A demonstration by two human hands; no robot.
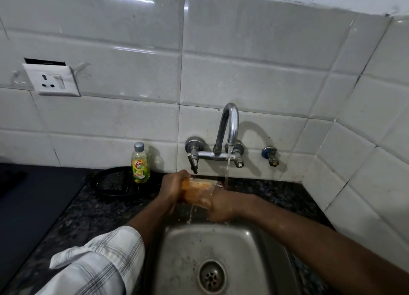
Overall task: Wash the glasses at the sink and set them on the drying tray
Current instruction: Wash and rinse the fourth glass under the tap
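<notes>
Both hands: left hand (174, 184) gripping the tinted glass (197, 192) at its base, right hand (221, 206) wrapping its mouth (fingertips hidden).
Glass: lying sideways above the steel sink (250, 250), tap (230, 122) running alongside.
Risk: wet grip probably slipping, glass dropping, chipping on steel.

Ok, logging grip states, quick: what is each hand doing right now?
Left hand: holding the glass.
Right hand: at the glass's other end; grip cannot be told.
</notes>
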